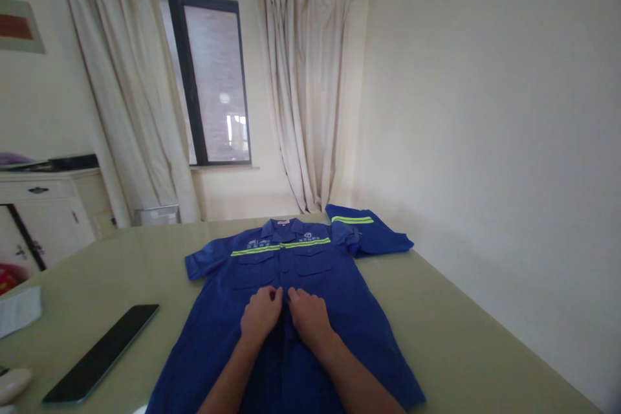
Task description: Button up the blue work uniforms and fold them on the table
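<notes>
A blue short-sleeved work shirt (359,330) lies front side up on the table, its collar at the far end. A yellow-green reflective stripe (305,243) crosses its chest above two flap pockets. My left hand (262,314) pinches the left side of the front placket just below the pockets. Opposite it, my right hand (309,314) pinches the placket's right side, fingertips close to the left ones. Any button between the fingers is too small to make out. Beyond the shirt's right sleeve lies a folded blue garment (383,236) with a similar stripe.
The pale green table (160,252) meets a white wall on the right. On the left are a dark flat tablet-like slab (104,356), a sheet of paper (20,310) and a white rounded object (13,385). A white cabinet (53,197) and curtains stand behind.
</notes>
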### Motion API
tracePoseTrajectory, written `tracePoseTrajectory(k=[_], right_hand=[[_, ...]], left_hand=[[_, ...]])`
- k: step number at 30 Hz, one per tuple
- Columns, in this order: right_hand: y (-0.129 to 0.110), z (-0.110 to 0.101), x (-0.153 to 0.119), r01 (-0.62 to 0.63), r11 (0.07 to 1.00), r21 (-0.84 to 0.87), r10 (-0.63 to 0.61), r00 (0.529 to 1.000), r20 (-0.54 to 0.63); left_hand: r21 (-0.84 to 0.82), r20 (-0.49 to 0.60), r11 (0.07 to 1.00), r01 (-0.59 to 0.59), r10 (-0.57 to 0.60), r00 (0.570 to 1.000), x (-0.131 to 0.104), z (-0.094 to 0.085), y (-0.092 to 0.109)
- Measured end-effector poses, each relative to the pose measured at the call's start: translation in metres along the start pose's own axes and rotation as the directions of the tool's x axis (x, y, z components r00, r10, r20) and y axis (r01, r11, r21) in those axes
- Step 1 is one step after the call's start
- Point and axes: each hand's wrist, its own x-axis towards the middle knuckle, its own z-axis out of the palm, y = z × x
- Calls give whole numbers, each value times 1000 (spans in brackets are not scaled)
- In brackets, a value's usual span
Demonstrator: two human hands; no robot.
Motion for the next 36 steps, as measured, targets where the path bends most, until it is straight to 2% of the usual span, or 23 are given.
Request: tracePoseTrajectory(k=[2,5,7,9,12,19,24,28,32,36], right_hand=[[4,2,-4,13,999,41,-12,1000,-25],[15,-1,-7,86,986,146,-77,995,-66],[19,-4,-6,135,971,200,-115,988,-106],[21,-6,-3,140,967,212,-111,983,-144],[19,-7,-1,155,964,217,-112,973,-202],[22,-8,-7,250,940,233,-191,949,-250],[20,-8,-4,265,945,190,-202,933,-297],[19,-11,-3,287,937,198,-212,920,-330],[21,-13,-5,284,916,283,-200,936,-291],[22,-11,-8,239,888,394,-132,951,-278]], left_hand=[[50,-48,997,-56,58,997,-6,4,2],[51,-85,978,-204,208,974,-10,10,-1],[-59,-114,955,-291,284,952,-8,12,-4],[-243,-135,913,-329,304,943,-5,12,-7],[-424,-138,845,-326,296,945,-1,11,-8],[-557,-92,797,-233,220,971,3,12,-8],[-585,-82,789,-186,171,982,2,13,-7],[-581,-125,791,-193,147,981,1,12,-6],[-576,-171,781,-242,175,970,-1,11,-5],[-576,-129,775,-262,230,965,-4,9,-2]])
